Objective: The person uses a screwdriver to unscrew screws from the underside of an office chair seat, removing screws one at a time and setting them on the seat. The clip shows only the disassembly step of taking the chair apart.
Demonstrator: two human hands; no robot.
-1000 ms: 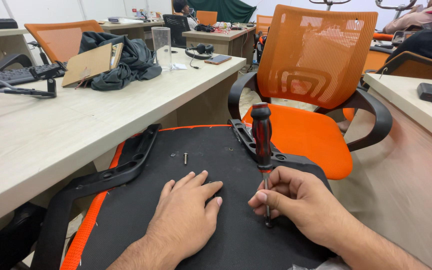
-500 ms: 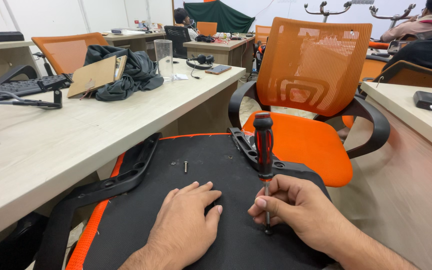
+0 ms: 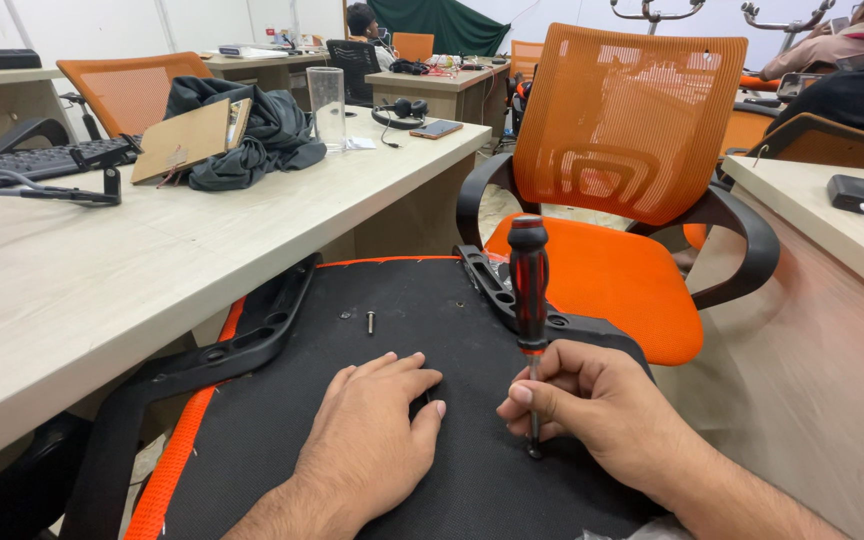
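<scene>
Head view shows your right hand (image 3: pixel 602 420) curled loosely round the thin metal shaft of a screwdriver (image 3: pixel 529 300), fingertips pinching it low down while the red and black handle stands upright above your knuckles; its tip meets the black fabric underside of an overturned chair seat (image 3: pixel 352 400) just in front of you. Your left hand (image 3: pixel 372 440) lies flat on that same fabric, palm down, fingers spread a little and holding nothing. The seat is black with an orange edge along its left side, and black plastic armrests (image 3: pixel 242 345) run along both flanks. A small loose screw (image 3: pixel 370 321) lies on the fabric ahead of your left hand. On the pale desk (image 3: pixel 102 290) to your left, a flat brown cardboard piece (image 3: pixel 184 138) leans on a dark bundle of clothing (image 3: pixel 262 130), near a clear glass (image 3: pixel 326 107). An upright orange mesh chair (image 3: pixel 632 160) stands beyond the seat
</scene>
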